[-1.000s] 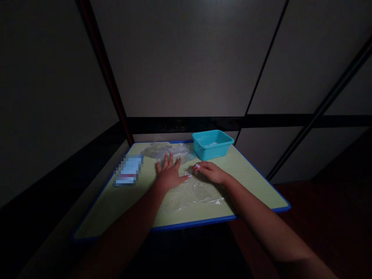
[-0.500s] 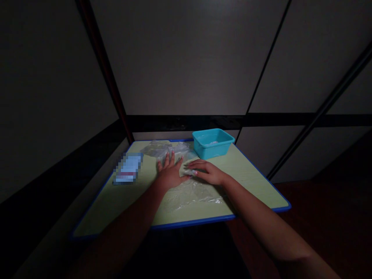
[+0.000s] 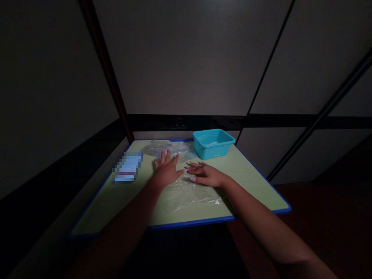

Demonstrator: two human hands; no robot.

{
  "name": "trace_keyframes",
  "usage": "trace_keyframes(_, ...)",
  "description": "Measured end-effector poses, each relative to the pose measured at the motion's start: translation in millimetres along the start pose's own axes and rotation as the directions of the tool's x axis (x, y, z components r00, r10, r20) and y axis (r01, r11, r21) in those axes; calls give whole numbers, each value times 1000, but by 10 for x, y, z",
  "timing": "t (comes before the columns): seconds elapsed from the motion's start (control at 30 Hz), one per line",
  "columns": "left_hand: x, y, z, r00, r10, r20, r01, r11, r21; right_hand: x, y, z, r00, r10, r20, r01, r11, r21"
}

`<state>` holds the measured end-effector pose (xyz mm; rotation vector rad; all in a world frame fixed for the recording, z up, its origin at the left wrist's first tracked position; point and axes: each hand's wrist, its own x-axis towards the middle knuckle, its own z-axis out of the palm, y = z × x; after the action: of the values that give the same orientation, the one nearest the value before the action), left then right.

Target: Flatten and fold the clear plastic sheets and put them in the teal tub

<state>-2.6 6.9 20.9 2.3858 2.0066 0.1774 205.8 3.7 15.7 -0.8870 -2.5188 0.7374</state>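
Note:
A clear plastic bag (image 3: 190,192) lies flat on the pale green table (image 3: 250,182). My left hand (image 3: 166,170) rests palm down on the bag's far edge, fingers spread and flat. My right hand (image 3: 205,174) lies beside it on the bag, fingers stretched out toward the left hand, their tips almost touching its thumb. Neither hand holds anything. A heap of more clear plastic bags (image 3: 167,148) lies just beyond the left hand's fingertips.
A turquoise plastic tub (image 3: 213,143) stands at the back of the table, right of the bag heap. A blurred flat packet (image 3: 127,167) lies near the left edge. The table has a blue rim (image 3: 203,221). Dark partition walls close in behind.
My right hand has uncurled and slid left across the bag until its fingers reach the left thumb. My left hand has shifted slightly left and stays flat.

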Motion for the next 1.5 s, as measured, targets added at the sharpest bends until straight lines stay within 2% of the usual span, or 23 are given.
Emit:
trace_keyframes(0.2, 11, -23, 21, 997, 32, 68, -33, 999, 7, -3, -36, -8, 1000, 19, 13, -19, 1000, -4)
trace_keyframes(0.53, 6, -8, 68, 992, 89, 89, -88, 996, -6, -13, -46, -3, 999, 16, 32, -15, 1000, -27)
trace_keyframes(0.93, 15, -47, -12, 976, 75, 206, -74, 997, -13, -14, -20, -8, 998, 30, 62, -30, 1000, -1)
trace_keyframes(1.07, 26, -75, -2, 976, 77, 205, -74, 997, -23, -26, -3, -36, 997, 45, 70, -46, 999, 9)
trace_keyframes(1.33, 36, -89, -9, 972, 74, 222, -65, 997, -49, -48, -13, -80, 980, 172, 100, -162, 981, -105)
trace_keyframes(1.5, 23, -97, -38, 967, 108, 232, -98, 994, -56, -58, -26, -75, 959, 263, 102, -245, 956, -164)
